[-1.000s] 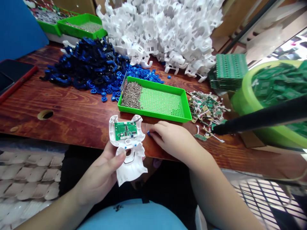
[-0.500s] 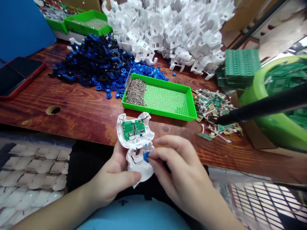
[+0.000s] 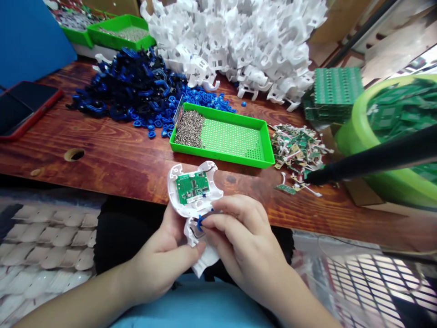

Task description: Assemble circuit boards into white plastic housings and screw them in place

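My left hand [image 3: 167, 255] grips a white plastic housing [image 3: 177, 205], its thumb pressed on the lower part. A green circuit board [image 3: 193, 187] sits inside the upper shell. Below that shell hangs a second white piece [image 3: 206, 260], tilted and partly covered by my fingers. My right hand [image 3: 244, 239] pinches a small blue button [image 3: 200, 222] between thumb and forefinger, against the inner side of the lower piece near its top. Fingertips of the right hand also reach the shell's lower right edge. Whether the button is seated cannot be seen.
A green tray [image 3: 232, 159] with small screws [image 3: 189, 130] lies beyond my hands. Behind it are blue buttons [image 3: 208, 99], blue-black parts [image 3: 126, 86] and white shells [image 3: 232, 41]. Small boards with wires [image 3: 297, 146] lie at right, near a dark pole [image 3: 375, 155]. A phone [image 3: 27, 107] rests at left.
My right hand has brought the blue button slightly left, up to the top of the lower white piece. That piece has tilted. The view has shifted a little.
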`<state>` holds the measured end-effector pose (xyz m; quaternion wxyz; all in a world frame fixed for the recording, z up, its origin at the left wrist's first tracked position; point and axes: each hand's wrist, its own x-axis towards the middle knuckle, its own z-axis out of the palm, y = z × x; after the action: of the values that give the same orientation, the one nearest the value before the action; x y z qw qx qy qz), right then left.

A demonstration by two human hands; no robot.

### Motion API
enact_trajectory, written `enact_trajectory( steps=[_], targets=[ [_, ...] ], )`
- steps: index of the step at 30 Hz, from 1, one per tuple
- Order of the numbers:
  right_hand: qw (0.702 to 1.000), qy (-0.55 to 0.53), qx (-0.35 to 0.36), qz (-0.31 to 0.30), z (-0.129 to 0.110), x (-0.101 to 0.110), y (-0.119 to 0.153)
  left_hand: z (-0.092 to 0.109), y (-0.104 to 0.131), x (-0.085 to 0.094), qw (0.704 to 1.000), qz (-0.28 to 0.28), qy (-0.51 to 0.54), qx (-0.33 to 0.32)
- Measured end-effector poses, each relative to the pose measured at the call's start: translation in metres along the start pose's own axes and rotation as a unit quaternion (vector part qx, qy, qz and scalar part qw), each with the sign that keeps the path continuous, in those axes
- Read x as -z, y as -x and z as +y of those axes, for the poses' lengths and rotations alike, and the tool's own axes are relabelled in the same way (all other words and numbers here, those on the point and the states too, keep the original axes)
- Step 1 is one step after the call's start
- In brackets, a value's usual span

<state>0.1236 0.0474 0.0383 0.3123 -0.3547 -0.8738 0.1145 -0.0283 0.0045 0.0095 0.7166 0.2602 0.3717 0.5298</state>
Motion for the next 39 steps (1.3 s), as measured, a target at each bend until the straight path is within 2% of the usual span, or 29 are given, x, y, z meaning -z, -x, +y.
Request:
enact_trajectory(
  steps=[4,10,17,22,27,31,39],
  targets=[
    [1.0,-0.012,-0.017,-0.011,0.001,0.002,-0.001,-0.002,-0.001,0.0,1.0,-0.011,-0.007,-0.006],
    [0.999,-0.013,0.0,-0.032,0.004,0.005,-0.001,-0.002,0.0,0.002,0.998,-0.045,-0.03,-0.019],
    [1.0,-0.006,-0.014,0.007,0.004,-0.002,0.002,-0.002,0.002,-0.002,0.997,-0.03,-0.064,-0.014],
    [1.0,0.005,0.008,0.025,0.006,-0.004,0.004,-0.003,-0.001,-0.004,0.995,-0.006,-0.102,-0.01],
    [0.998,-0.059,-0.014,0.0,0.01,0.004,0.012,-0.003,-0.003,-0.004,0.998,0.022,-0.052,0.01],
    [0.996,-0.081,-0.016,0.018,0.012,0.008,0.02,-0.001,-0.002,-0.007,0.999,0.032,-0.007,0.042],
    [0.999,-0.012,0.044,-0.022,0.016,0.009,0.024,0.001,-0.002,-0.012,0.999,0.023,-0.007,0.045]
  ],
)
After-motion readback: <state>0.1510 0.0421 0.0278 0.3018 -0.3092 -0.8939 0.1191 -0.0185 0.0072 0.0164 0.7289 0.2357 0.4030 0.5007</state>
